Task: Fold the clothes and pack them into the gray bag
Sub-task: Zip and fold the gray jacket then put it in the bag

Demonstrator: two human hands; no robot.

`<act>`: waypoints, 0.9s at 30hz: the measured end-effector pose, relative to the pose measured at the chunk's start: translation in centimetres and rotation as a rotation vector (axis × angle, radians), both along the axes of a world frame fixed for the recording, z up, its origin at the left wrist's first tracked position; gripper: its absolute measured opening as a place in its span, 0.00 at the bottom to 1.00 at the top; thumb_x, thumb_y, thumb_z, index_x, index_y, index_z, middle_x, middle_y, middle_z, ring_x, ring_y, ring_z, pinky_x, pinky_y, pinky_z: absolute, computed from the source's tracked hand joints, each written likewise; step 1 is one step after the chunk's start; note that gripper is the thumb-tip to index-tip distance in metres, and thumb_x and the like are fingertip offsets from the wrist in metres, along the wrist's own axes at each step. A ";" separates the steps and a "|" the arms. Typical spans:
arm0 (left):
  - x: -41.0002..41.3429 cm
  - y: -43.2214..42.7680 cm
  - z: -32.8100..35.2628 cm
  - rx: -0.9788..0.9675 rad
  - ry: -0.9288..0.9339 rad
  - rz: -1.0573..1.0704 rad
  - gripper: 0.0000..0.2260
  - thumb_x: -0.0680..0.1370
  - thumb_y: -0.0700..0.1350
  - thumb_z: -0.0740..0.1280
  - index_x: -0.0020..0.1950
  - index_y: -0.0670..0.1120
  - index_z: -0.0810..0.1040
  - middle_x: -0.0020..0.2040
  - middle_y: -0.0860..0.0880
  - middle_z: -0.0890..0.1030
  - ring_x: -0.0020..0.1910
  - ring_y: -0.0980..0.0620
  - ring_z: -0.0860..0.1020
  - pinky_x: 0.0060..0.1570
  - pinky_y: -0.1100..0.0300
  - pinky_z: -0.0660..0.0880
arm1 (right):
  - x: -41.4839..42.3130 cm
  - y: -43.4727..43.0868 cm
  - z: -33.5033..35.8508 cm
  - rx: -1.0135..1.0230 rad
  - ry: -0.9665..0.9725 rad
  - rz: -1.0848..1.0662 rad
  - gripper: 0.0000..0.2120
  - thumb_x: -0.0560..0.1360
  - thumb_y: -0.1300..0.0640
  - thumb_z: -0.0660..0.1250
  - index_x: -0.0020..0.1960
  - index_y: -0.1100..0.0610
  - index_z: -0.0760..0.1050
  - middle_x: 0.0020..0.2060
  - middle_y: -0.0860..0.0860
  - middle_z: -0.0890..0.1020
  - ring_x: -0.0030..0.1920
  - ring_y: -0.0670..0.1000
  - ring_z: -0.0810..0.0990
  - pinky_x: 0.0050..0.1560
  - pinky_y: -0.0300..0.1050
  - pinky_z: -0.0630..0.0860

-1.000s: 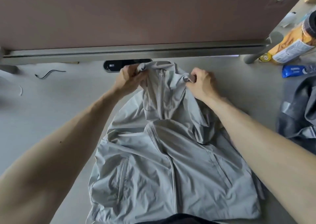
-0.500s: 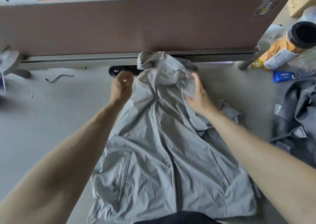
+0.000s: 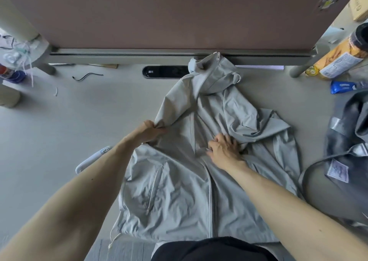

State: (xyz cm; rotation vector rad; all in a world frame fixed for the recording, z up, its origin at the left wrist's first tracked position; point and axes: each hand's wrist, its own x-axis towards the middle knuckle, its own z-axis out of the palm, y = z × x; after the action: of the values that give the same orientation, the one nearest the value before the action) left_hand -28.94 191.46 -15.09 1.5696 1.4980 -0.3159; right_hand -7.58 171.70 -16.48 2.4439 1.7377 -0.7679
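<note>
One thin pale grey zip-front hooded jacket [image 3: 179, 191] lies front-up on the light beige surface [image 3: 79, 121], hem toward the person, hood bunched against the rail of the brown divider panel [image 3: 179, 16]. Left hand [image 3: 148, 132] grips a bunch of cloth at the shoulder edge on the person's left, fingers curled tight round it. Right hand [image 3: 225, 151] sits mid-chest just beside the zip, fingers bent and dug into a fold, looks like a pinch; what's under the palm is hidden. Sleeve on the person's right lies crumpled over the chest. Dark gray soft fabric bag with straps [image 3: 346, 133] sits at the right edge of the surface, near the jacket; cannot tell if its mouth is open. Judgement: jacket is light, limp and probably slick, with no stiffness, so it creases fast and folds may slide or spring open. Best taken at seams, shoulder points, cuffs and hem corners, not mid-panel; flatten with a palm before each fold. Hood needs tucking in first. Folding looks early, and the gray bag is not yet loaded with this piece.
</note>
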 end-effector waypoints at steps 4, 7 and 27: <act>-2.3 1.1 1.3 0.026 -0.158 -0.004 0.28 0.70 0.66 0.73 0.41 0.39 0.79 0.35 0.49 0.77 0.35 0.49 0.75 0.37 0.55 0.71 | 1.7 -2.1 -0.7 -0.038 -0.012 -0.077 0.11 0.79 0.53 0.62 0.53 0.59 0.78 0.57 0.58 0.73 0.62 0.61 0.71 0.60 0.53 0.69; -2.7 1.5 2.9 0.170 -0.141 -0.117 0.23 0.74 0.60 0.73 0.34 0.45 0.70 0.32 0.50 0.70 0.32 0.50 0.68 0.33 0.56 0.64 | 3.1 -3.5 -0.7 -0.035 -0.043 -0.143 0.09 0.77 0.57 0.64 0.51 0.62 0.77 0.56 0.61 0.75 0.61 0.62 0.73 0.60 0.54 0.70; -2.8 -3.5 1.3 -0.199 -0.459 0.257 0.16 0.75 0.58 0.72 0.45 0.44 0.79 0.33 0.51 0.73 0.31 0.53 0.69 0.26 0.64 0.63 | -3.1 -1.0 1.2 0.188 0.039 -0.038 0.10 0.72 0.53 0.73 0.52 0.54 0.80 0.53 0.54 0.76 0.52 0.60 0.78 0.49 0.53 0.75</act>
State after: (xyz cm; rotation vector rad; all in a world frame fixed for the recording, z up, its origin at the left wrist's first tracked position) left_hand -31.72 187.92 -13.78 1.1762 1.2436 0.0439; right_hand -10.69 170.71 -15.30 2.6047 1.8627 -0.6891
